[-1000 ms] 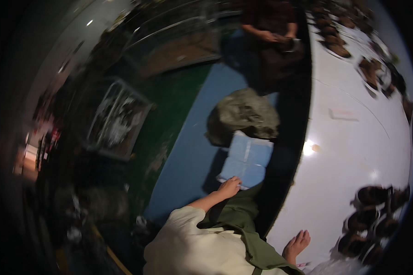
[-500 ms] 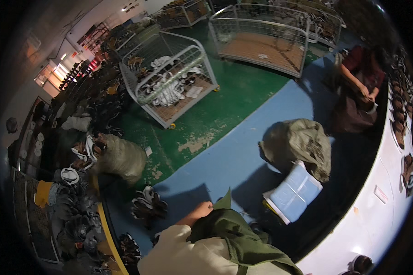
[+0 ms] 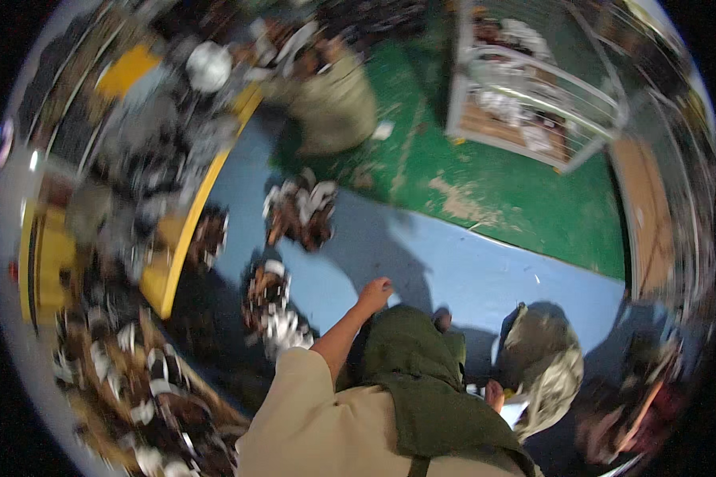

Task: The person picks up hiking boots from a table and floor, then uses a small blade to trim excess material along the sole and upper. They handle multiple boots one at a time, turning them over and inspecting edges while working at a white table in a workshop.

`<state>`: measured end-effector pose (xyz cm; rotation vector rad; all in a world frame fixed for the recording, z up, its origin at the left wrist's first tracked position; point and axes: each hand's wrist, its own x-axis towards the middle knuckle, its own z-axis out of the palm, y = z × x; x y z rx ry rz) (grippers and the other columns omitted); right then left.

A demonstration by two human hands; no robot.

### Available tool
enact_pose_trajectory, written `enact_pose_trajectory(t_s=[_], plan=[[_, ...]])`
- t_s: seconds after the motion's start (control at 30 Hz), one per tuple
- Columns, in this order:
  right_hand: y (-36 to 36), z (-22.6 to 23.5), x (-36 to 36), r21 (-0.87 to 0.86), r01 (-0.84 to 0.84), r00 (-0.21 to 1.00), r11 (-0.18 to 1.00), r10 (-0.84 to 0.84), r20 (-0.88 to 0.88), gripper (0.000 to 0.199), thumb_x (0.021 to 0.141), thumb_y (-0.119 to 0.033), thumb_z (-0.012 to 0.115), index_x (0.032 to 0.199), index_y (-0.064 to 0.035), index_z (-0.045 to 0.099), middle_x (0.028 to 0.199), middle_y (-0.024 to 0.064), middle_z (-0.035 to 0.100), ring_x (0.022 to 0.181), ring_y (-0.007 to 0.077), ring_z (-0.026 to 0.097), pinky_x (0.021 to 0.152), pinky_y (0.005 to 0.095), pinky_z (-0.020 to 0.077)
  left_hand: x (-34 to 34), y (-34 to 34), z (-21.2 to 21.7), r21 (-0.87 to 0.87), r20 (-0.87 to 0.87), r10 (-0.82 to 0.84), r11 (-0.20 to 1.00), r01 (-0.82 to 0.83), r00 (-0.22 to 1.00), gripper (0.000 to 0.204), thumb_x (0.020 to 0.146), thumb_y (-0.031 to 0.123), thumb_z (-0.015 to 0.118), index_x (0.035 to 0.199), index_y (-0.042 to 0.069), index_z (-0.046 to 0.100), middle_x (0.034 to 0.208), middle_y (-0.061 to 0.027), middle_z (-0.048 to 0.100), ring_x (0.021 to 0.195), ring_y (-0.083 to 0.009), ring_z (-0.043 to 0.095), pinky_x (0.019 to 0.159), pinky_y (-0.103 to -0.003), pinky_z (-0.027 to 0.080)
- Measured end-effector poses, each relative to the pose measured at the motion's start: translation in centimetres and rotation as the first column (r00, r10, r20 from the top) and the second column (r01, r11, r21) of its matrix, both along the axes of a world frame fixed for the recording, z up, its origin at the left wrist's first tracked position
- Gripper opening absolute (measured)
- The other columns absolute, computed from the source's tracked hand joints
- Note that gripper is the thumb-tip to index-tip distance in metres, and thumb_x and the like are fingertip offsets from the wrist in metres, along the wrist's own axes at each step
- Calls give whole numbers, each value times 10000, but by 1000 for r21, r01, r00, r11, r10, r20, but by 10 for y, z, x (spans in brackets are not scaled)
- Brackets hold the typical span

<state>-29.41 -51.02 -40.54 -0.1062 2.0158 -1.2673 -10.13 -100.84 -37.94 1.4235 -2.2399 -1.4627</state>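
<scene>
My left hand (image 3: 375,294) is out in front of me over the blue floor, its fingers curled and nothing showing in them. Just right of it hangs my dark green apron (image 3: 406,342). My right hand (image 3: 493,395) shows only in part beyond the apron, its fingers blurred and hidden. Close to that hand are a pale flat package (image 3: 514,412), mostly covered, and a greyish sack (image 3: 550,370). To the left on the floor lie a brown-and-white bundle of shoe uppers (image 3: 301,213) and another brown bundle (image 3: 264,296), with white pieces (image 3: 285,332) nearer me.
A stuffed sack (image 3: 330,107) stands at the far left. A yellow-edged rack (image 3: 207,199) holding many shoe parts runs along the left. Wire carts (image 3: 525,147) stand on the green floor (image 3: 422,167). At the lower right another person (image 3: 636,417) appears blurred.
My view has swung left, so the sack and carts now sit further right. My left hand has let go of the apron corner and reaches forward. My right hand has come into sight.
</scene>
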Motion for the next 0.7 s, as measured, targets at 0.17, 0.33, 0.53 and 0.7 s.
enact_pose_trajectory(t_s=[0.17, 0.33, 0.53, 0.7], plan=[[-78, -5, -201, 224, -620, 780, 752, 560, 279, 330, 895, -272, 588, 1124, -36, 608, 944, 133, 655, 828, 193, 621, 725, 313, 511, 50, 96, 35, 151, 228, 158, 969, -195, 961, 319, 857, 248, 577, 1072, 13, 591, 1052, -177, 620, 985, -349, 590, 832, -423, 473], [-203, -39, -354, 867, -445, 90, -225, 952, 293, 252, 852, -229, 512, 1002, -62, 628, 998, 165, 647, 888, 314, 623, 777, 415, 507, 150, 242, 2, 99, 429, 465, 828, -552, 774, 270, 889, 271, 542, 993, 31, 608, 1044, -168, 618, 969, -344, 587, 798, -434, 481], [-440, -44, -193, 680, -717, -308, -151, 944, -115, 200, 873, -207, 480, 864, -31, 577, 893, 207, 606, 810, 408, 585, 674, 478, 461, 165, 372, -72, 105, 426, 794, 433, -895, 434, 297, 892, 329, 525, 994, 66, 618, 949, -149, 659, 871, -330, 632, 753, -430, 500], [-531, -59, 38, 413, -839, -464, -355, 863, -199, 282, 904, -285, 485, 963, -36, 603, 881, 196, 623, 872, 384, 596, 771, 461, 484, 132, 370, -115, 240, 286, 900, 264, -934, 328, 294, 871, 336, 555, 984, 71, 612, 878, -146, 669, 793, -310, 650, 718, -422, 504]])
